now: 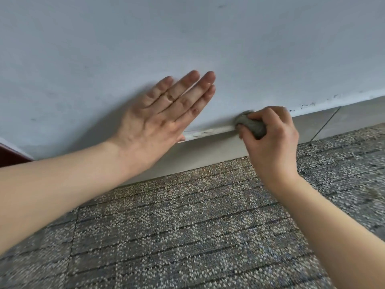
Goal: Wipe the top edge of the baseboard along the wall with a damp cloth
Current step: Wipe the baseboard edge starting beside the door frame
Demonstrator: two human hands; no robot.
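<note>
Along baseboard top edge (210, 131): right hand (270, 140) pressing balled grey damp cloth (251, 125), fingers (258, 116) clenched round it. Left hand (164, 113) bracing flat on wall (187, 38), fingers spread. Risking: wad slipping off narrow ledge, smearing grime onto paint, skipping flaky patch rightward.

Left hand (164, 113) flat and open, palm away from the camera, fingers (187, 88) straight and close together, pointing up and right, forearm bare and extended from lower left; right hand (270, 140) curled into a tight grip, knuckles toward the camera, wrist bent, bare forearm entering from lower right.
</note>
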